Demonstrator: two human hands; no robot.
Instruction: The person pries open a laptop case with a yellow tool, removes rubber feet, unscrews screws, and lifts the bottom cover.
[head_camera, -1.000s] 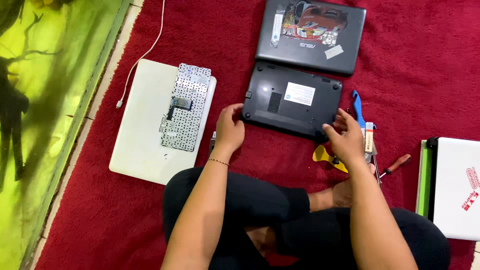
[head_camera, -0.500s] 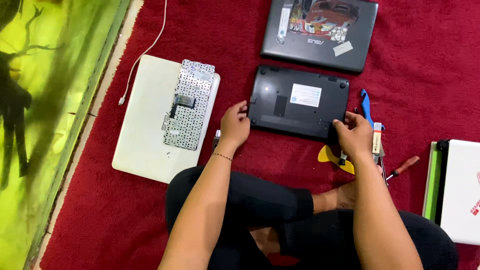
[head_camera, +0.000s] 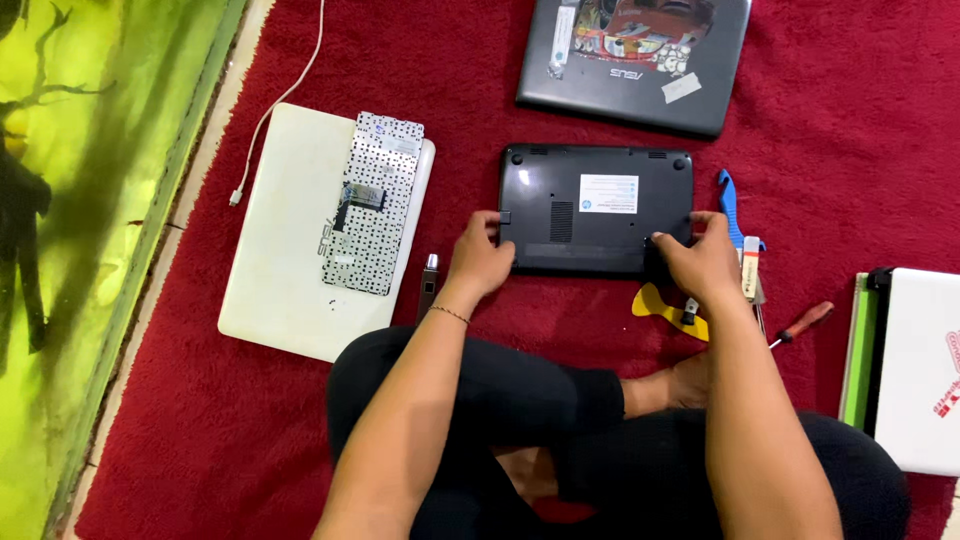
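Your left hand (head_camera: 480, 262) and right hand (head_camera: 700, 262) each grip a near corner of one black laptop (head_camera: 597, 208), fingers curled on its edge. Four laptops lie on the red carpet (head_camera: 850, 150), plus one loose keyboard (head_camera: 372, 203).

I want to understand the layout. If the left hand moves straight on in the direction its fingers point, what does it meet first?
The left hand already touches the near left edge of the small black laptop, lying bottom up. Going straight on, it would probably slide over that underside first; the grey laptop lies beyond.

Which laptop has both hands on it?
The small black laptop lying underside up at centre; left hand and right hand grip its near edge. White and grey ones lie untouched.
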